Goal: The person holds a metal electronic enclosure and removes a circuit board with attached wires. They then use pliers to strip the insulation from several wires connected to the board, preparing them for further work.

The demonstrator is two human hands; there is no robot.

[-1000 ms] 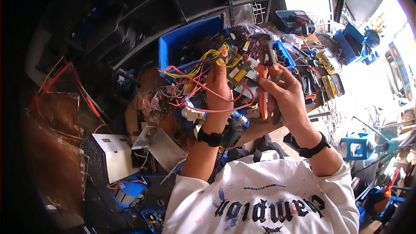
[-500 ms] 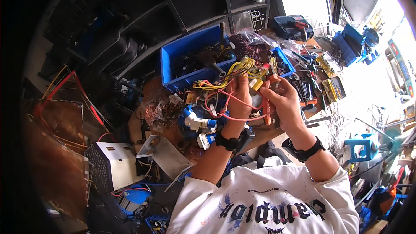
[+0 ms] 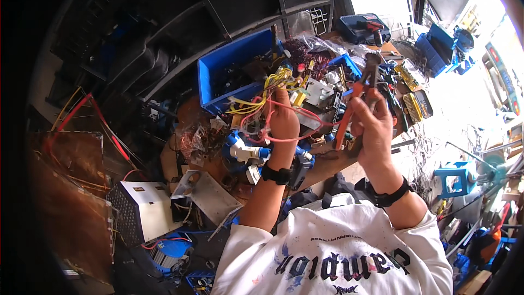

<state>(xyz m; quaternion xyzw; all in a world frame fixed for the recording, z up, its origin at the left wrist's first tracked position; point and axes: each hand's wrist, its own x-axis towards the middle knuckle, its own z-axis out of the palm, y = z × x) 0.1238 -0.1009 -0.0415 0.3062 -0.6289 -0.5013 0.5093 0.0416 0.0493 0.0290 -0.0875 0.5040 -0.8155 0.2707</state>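
Observation:
My left hand (image 3: 285,119) is closed around a tangled bundle of yellow and red wires (image 3: 273,83), with a yellow connector (image 3: 298,98) hanging at its right side. Red wire loops trail over the wrist and stretch toward my right hand. In my right hand (image 3: 374,123) is a pair of pliers (image 3: 344,125) with orange handles, held upright with the dark jaws pointing away from me. The pliers stand apart from the wire bundle. Whether a red loop touches a handle I cannot tell.
A blue bin (image 3: 206,79) holding dark parts stands behind my left hand. Blue-and-white industrial plugs (image 3: 245,152) lie nearer me. Loose tools and a yellow bit set (image 3: 413,110) cover the bench's right side. A vented metal box (image 3: 150,207) sits at lower left, a blue stool (image 3: 456,179) at right.
My hands have moved apart: the left shifted left with the wires, the right moved right. The pliers came away from the yellow connector, and their jaws now show plainly.

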